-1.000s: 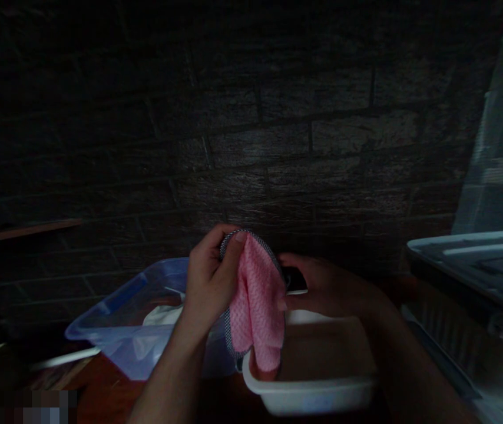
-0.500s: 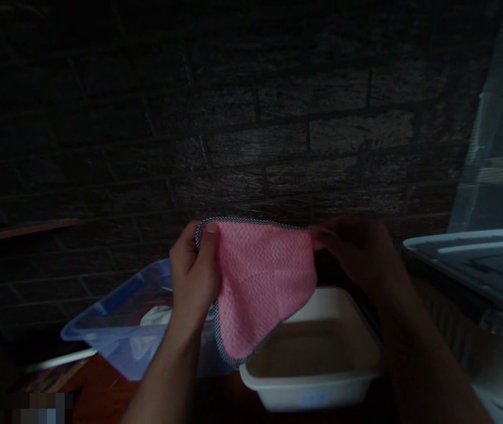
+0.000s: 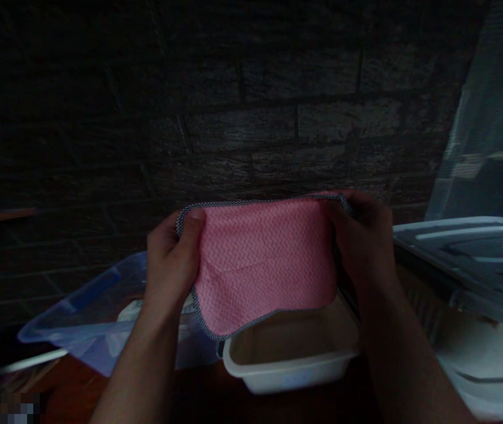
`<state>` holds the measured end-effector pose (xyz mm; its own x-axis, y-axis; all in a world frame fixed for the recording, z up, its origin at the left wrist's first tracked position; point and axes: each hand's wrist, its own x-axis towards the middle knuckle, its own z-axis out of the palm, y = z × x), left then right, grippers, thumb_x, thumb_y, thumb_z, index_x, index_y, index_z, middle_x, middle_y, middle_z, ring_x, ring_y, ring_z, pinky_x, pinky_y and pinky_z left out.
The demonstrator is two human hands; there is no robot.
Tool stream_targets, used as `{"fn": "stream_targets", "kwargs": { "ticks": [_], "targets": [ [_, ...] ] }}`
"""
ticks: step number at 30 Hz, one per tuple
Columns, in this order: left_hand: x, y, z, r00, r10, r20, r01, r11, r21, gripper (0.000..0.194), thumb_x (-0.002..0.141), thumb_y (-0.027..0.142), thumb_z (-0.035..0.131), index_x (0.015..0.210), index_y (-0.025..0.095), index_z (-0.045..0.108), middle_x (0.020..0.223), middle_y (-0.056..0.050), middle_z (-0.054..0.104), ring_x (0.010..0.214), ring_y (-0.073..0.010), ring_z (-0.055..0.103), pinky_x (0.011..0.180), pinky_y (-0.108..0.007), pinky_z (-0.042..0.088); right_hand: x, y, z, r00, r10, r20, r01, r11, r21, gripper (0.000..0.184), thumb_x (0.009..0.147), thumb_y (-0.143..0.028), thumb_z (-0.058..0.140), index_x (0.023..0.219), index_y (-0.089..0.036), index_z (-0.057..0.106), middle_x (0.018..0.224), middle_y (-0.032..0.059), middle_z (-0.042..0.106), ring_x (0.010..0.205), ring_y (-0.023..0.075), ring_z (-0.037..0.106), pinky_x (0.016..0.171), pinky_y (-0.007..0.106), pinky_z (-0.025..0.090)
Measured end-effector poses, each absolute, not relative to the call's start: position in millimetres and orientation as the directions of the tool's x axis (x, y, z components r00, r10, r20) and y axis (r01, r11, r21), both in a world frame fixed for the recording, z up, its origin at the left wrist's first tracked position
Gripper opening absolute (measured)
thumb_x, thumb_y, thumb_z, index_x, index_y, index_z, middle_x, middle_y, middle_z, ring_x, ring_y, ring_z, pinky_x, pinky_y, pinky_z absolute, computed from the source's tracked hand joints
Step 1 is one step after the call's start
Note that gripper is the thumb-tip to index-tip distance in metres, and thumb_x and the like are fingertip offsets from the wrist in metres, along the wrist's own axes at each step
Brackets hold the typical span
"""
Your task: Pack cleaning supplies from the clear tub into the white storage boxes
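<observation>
I hold a pink waffle-weave cloth (image 3: 264, 259) with a dark checked border, spread out between both hands in front of me. My left hand (image 3: 169, 262) pinches its upper left corner, thumb on the front. My right hand (image 3: 364, 244) grips the upper right corner, fingers curled round the edge. The cloth hangs above a white rectangular tub (image 3: 289, 359), which looks empty inside. Its lower edge hides the tub's far rim.
A clear bluish plastic bin (image 3: 79, 330) with something white inside sits at the left behind my left arm. Clear lidded storage boxes (image 3: 467, 253) stand stacked at the right. A dark brick wall (image 3: 251, 118) rises just behind. The surface underneath is reddish-brown.
The cloth hung bunched from my left hand a second ago. My right hand took its other corner and both hands moved apart, so it is spread wide and held higher.
</observation>
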<state>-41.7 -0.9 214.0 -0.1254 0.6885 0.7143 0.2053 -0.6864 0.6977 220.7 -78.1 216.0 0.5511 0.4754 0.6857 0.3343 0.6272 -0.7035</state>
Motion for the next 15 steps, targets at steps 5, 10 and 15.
{"fn": "stream_targets", "kwargs": {
  "ticks": [5,10,15],
  "targets": [
    [-38,-10,214,0.078,0.834,0.547,0.094,-0.552,0.829,0.034,0.084,0.049,0.078,0.069,0.019,0.072,0.064,-0.001,0.063,0.055,-0.0131,0.053,0.048,-0.024,0.040,221,-79,215,0.585,0.482,0.652,0.353,0.573,-0.740,0.022,0.087,-0.040,0.072,0.078,-0.020,0.076,0.067,0.0005,0.062,0.061,0.0151,0.054,0.055,0.028,0.038],
    [-43,-15,214,0.416,0.826,0.380,-0.034,-0.403,0.915,0.028,0.069,0.030,0.091,0.094,0.021,0.082,0.096,-0.008,0.081,0.080,-0.0235,0.074,0.074,-0.035,0.061,223,-79,214,0.564,0.505,0.653,0.403,0.522,-0.752,0.038,0.093,-0.054,0.063,0.073,-0.021,0.067,0.065,0.0013,0.057,0.061,0.0164,0.051,0.055,0.029,0.037],
    [-54,-12,212,0.650,0.704,0.285,0.022,-0.393,0.919,0.041,0.070,0.024,0.090,0.109,0.025,0.081,0.107,-0.009,0.081,0.100,-0.0287,0.076,0.092,-0.042,0.060,227,-79,214,0.579,0.537,0.614,0.412,0.457,-0.788,0.039,0.094,-0.051,0.058,0.069,-0.022,0.059,0.066,0.0009,0.052,0.063,0.0167,0.049,0.055,0.029,0.036]
  ]
}}
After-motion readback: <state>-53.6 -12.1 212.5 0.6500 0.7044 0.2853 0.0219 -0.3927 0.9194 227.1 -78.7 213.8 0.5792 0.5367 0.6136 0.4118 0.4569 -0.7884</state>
